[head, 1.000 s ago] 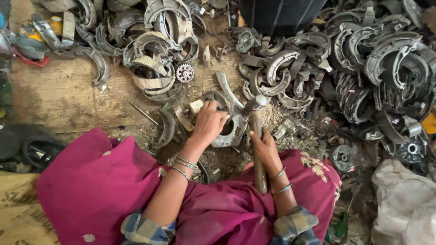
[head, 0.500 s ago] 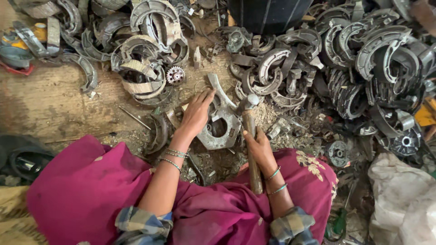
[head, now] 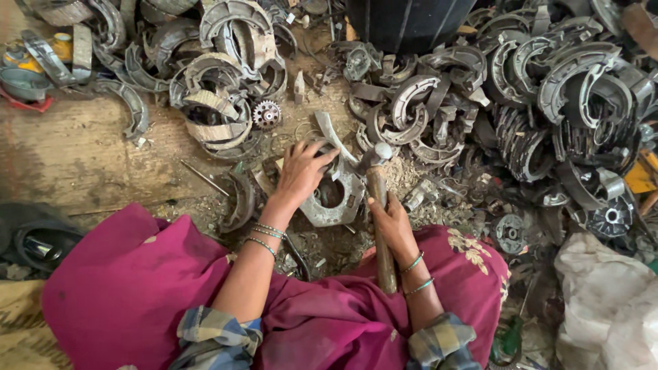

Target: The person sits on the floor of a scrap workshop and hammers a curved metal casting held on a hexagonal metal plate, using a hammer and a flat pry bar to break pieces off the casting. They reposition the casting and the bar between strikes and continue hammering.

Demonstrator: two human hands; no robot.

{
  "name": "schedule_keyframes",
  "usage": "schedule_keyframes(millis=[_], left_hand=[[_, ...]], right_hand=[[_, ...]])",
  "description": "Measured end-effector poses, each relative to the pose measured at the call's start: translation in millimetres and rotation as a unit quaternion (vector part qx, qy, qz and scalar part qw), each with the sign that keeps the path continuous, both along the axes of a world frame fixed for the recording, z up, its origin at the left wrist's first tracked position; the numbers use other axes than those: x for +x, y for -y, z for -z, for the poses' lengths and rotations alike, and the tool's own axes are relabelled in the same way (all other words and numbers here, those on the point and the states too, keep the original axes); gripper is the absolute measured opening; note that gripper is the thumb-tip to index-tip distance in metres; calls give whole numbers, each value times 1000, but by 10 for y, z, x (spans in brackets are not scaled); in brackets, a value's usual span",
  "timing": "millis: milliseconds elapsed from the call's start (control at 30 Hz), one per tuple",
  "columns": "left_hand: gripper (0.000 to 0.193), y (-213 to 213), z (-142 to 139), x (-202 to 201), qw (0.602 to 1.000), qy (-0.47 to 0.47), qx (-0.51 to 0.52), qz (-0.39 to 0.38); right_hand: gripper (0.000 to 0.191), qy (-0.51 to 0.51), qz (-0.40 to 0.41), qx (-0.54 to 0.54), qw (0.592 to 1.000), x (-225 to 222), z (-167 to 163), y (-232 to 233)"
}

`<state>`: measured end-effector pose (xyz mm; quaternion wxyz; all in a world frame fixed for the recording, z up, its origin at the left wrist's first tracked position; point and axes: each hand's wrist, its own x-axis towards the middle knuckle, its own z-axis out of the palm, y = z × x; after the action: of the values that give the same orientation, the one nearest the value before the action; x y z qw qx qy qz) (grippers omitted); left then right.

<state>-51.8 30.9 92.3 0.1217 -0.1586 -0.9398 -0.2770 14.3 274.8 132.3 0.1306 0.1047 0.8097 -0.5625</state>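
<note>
Hammer [head: 379,205] gripped in right hand [head: 392,226], head beside a curved metal brake part [head: 336,199] on the floor; left hand [head: 301,171] clasps it. Fingers should stay clear of the striking point.

Heaps of worn brake shoes [head: 548,89] were piled all over the dirt floor [head: 75,157], a small gear [head: 266,114] sat among them, a white sack [head: 606,308] lay off right, black bin [head: 404,24] up top.
</note>
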Motion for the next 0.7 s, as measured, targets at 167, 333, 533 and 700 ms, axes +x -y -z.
schedule_keyframes(millis=[167,333,533,700], left_hand=[[45,-7,17,14,996,-86,31,-11],[29,-131,-280,57,972,-233,29,-15],[12,-330,-489,173,985,-103,-127,52],[42,-152,-439,99,1000,14,4,22]], right_hand=[[39,-18,-4,22,1000,-15,69,-31],[40,-44,-12,65,997,-31,113,-43],[42,-18,0,27,999,-44,85,-25],[42,-12,-2,21,1000,-42,40,-9]])
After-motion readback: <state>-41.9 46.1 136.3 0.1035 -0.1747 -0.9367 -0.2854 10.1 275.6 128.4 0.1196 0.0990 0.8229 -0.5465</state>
